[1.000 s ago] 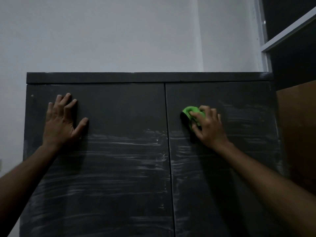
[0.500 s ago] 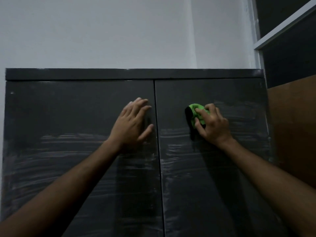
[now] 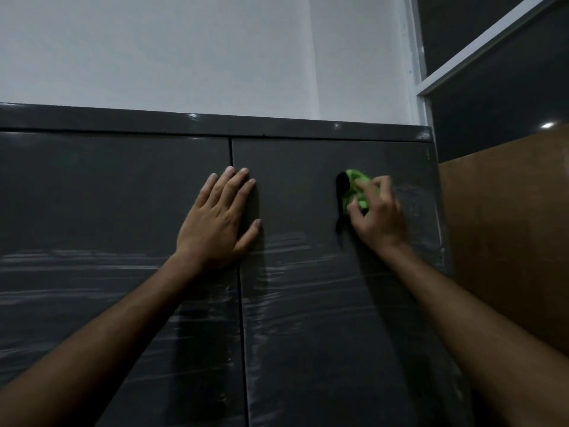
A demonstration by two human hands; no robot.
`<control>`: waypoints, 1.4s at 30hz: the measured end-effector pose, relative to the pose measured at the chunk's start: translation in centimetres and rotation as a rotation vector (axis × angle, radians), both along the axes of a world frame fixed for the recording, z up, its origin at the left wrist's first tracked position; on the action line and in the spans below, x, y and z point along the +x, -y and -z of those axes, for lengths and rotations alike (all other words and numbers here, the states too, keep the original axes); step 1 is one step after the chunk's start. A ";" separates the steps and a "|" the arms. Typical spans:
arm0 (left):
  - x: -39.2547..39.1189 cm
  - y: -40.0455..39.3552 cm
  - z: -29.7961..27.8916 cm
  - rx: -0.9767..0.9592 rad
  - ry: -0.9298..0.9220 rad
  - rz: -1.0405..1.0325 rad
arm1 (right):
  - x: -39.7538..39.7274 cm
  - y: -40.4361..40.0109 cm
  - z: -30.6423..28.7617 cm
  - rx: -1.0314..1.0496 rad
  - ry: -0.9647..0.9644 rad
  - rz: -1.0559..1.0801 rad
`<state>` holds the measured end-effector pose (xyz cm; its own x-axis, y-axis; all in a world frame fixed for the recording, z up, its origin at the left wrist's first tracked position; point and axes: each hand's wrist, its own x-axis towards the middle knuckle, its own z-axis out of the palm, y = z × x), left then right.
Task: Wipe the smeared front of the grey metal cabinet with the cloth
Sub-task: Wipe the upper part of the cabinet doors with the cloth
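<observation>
right hand [image 3: 377,215] grips green cloth [image 3: 357,192] on cabinet [image 3: 308,318] (smears apparently lower) | left hand [image 3: 220,221] flat, fingers straight

Glossy smeared grey metal cabinet [image 3: 123,195]; soft green cloth [image 3: 357,192].

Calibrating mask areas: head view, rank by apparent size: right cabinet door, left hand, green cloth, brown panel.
1. right cabinet door
2. brown panel, cut off by the frame, so its true extent is unknown
3. left hand, flat across the door seam
4. green cloth, partly hidden by the right hand
</observation>
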<state>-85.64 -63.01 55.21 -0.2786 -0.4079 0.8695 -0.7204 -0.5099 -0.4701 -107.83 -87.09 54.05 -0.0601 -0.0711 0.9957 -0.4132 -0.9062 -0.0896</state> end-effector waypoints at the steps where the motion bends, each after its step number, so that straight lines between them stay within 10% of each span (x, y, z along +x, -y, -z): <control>1: 0.0 0.0 0.0 -0.003 0.006 0.000 | 0.1 0.3 -1.5 0.133 0.107 0.001; 4: 0.2 0.1 0.0 -0.017 0.020 0.016 | 1.5 -1.6 -3.7 0.213 0.191 0.002; 9: 0.2 0.1 0.0 -0.022 0.021 0.017 | 0.0 -1.2 3.3 -0.176 -0.201 0.018; 15: 0.2 0.2 0.0 -0.035 0.027 0.012 | -1.8 2.0 -3.3 0.232 0.142 0.043; 21: 0.2 0.2 -0.1 -0.031 0.019 0.016 | -3.5 4.4 2.7 -0.249 -0.297 0.025; 27: 0.0 0.3 0.0 -0.042 -0.002 0.002 | -5.9 7.0 -3.2 0.070 -0.018 -0.039; 33: -0.2 0.3 0.0 -0.050 -0.006 0.016 | -7.0 7.8 3.8 -0.203 -0.290 -0.092; 42: -0.3 0.4 0.1 -0.058 -0.009 0.003 | -7.6 9.6 -1.0 0.036 -0.062 -0.137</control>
